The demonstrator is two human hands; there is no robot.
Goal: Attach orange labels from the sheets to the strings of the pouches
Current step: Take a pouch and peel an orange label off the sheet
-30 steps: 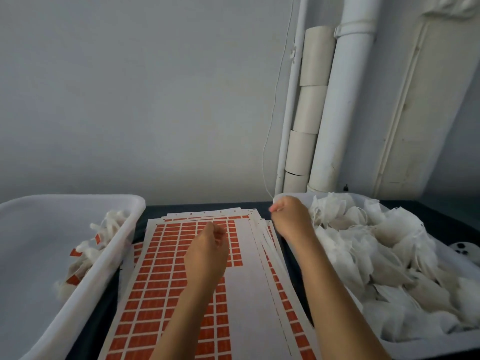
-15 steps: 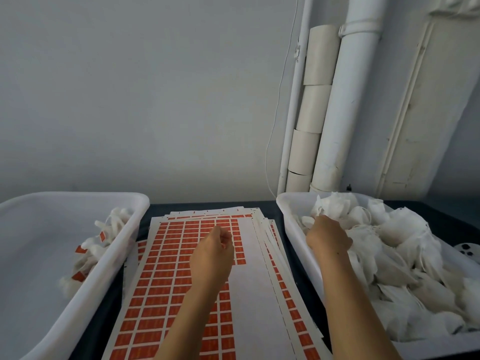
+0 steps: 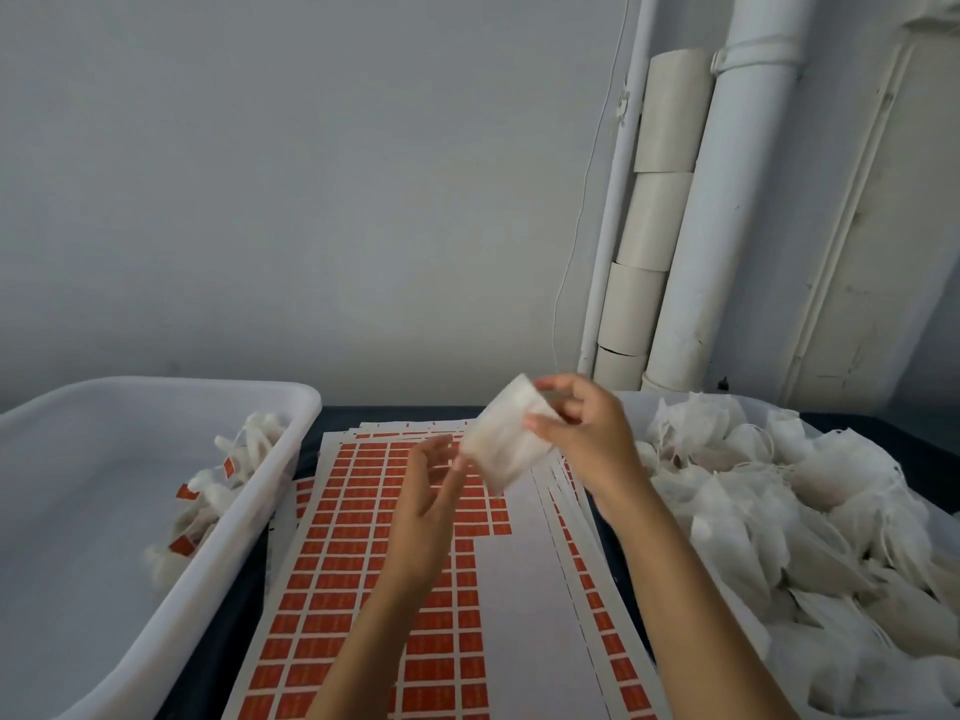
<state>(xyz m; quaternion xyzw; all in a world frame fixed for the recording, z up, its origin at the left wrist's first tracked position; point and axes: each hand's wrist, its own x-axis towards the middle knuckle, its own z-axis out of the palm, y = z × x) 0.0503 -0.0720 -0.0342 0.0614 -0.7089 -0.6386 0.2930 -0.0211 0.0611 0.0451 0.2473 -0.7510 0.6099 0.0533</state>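
We are only getting started: our right hand point(image 3: 587, 439) is pinching one unlabelled pouch point(image 3: 506, 441), our left hand point(image 3: 428, 504) is reaching up loosely spread, few labelled pouches point(image 3: 208, 498) are lying in the left-edge bin point(image 3: 156, 589), and the right-edge bin point(image 3: 631, 407) is heaped.

Both bare forearms reach forward from the bottom edge, the 2 hands raised close together. The right hand point(image 3: 582, 439) is higher, its thumb and curled fingers pinching a white pouch point(image 3: 504, 441). The left hand point(image 3: 428, 504) sits just below, fingers loosely extended, fingertips at the pouch's lower edge.
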